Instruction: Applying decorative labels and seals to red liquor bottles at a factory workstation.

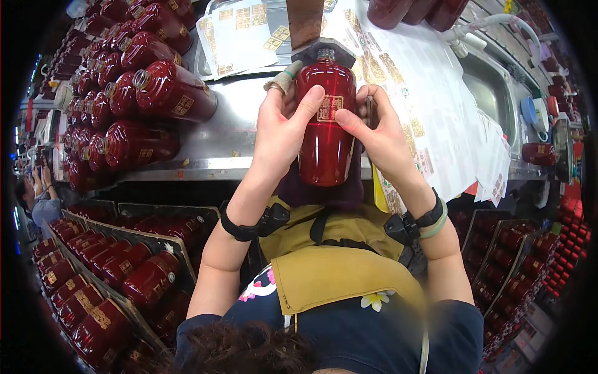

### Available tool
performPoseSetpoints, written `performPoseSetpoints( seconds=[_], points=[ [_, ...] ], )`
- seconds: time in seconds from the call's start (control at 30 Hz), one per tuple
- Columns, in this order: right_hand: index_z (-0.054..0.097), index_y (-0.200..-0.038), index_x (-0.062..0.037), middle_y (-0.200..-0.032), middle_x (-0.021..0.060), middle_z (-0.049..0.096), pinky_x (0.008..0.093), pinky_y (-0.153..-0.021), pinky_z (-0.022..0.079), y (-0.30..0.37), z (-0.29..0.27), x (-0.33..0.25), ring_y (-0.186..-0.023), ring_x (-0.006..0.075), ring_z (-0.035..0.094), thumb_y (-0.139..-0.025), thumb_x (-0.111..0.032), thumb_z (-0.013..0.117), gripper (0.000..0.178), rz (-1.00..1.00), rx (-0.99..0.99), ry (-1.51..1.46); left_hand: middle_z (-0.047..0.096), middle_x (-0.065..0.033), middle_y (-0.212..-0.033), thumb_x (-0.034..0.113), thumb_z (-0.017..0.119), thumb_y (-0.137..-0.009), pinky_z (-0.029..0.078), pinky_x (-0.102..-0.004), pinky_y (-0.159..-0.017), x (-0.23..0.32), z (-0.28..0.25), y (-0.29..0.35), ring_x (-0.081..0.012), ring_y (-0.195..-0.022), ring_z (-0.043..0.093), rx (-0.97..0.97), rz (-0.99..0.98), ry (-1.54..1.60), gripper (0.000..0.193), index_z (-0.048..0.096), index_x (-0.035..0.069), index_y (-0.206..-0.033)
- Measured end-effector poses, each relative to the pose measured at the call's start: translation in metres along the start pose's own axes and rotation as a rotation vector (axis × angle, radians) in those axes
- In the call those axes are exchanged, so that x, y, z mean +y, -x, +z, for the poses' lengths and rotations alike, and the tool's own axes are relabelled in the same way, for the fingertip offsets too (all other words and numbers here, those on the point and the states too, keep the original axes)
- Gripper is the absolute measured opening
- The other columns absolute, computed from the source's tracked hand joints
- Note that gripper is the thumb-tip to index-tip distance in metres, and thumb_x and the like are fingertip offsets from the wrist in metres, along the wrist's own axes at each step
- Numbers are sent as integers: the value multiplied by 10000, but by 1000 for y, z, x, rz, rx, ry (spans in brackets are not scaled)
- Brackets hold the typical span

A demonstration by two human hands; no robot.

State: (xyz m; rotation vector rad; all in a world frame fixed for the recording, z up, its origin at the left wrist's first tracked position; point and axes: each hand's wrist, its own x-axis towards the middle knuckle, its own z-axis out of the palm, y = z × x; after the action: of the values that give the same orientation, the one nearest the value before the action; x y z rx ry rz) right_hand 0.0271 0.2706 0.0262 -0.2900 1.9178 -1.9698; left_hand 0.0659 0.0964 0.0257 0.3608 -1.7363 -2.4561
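A glossy dark red glass bottle (325,146) with a gold square label on its front is between my hands, its clear open neck pointing away from me. My left hand (283,128) grips its left side, thumb along the front. Tan wrapping with a green band covers a fingertip of that hand. My right hand (383,134) closes on the right side, with the thumb pressed at the label's edge. By its fingers is a narrow dark item I cannot make out. Beneath the bottle lies a dark purple cloth (339,194) at the table's front edge.
Many red bottles (177,93) lie stacked on the metal table (227,124) at left. Sheets of gold labels (430,112) spread to the right, others (240,34) lie at the back left. Crates of bottles (146,268) stand below on both sides. A sink (489,81) is at right.
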Motion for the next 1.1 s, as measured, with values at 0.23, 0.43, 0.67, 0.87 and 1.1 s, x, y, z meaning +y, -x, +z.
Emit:
performPoseSetpoints(
  seconds=[0.23,0.43,0.67,0.87,1.1],
  points=[
    [615,-1300,-43,-970,74,657,322,-870,490,-18,-11,-30,-867,212,623,-989,-40,603,310,-533,151,497,574,-174,-1413,375,535,-1086,479,-351,-1079,0,-10,1,-230,-1256,596,-64,-73,109,648,366,-71,-1524],
    [661,-994,-83,-872,36,633,372,-795,537,-3,14,-62,-886,237,632,-789,-121,655,209,-1046,-501,1000,262,-270,-1650,676,200,-1062,193,-439,-1274,5,-12,5,-336,-1552,260,-3,-6,72,913,176,-56,-1607],
    [711,-986,-192,-903,-8,682,363,-857,474,-71,-20,-79,-876,197,634,-811,-135,710,184,-1224,-58,1255,432,-273,-1539,632,188,-1084,262,-450,-1250,8,-17,13,-351,-1460,404,92,75,86,851,322,-85,-1522],
    [735,-1051,-212,-1023,-65,705,322,-824,512,-8,-28,-40,-792,167,599,-833,-149,719,228,-1233,-535,925,516,-230,-1457,654,164,-1077,361,-426,-1149,7,-18,20,-295,-1334,503,45,18,49,854,405,-53,-1489],
    [735,-978,-183,-929,-53,690,322,-765,420,-24,-19,-32,-785,155,531,-761,-183,695,221,-1378,-235,964,522,-215,-1438,675,167,-1068,355,-421,-1148,7,-22,22,-273,-1310,501,58,15,52,885,408,-69,-1482]
  ],
)
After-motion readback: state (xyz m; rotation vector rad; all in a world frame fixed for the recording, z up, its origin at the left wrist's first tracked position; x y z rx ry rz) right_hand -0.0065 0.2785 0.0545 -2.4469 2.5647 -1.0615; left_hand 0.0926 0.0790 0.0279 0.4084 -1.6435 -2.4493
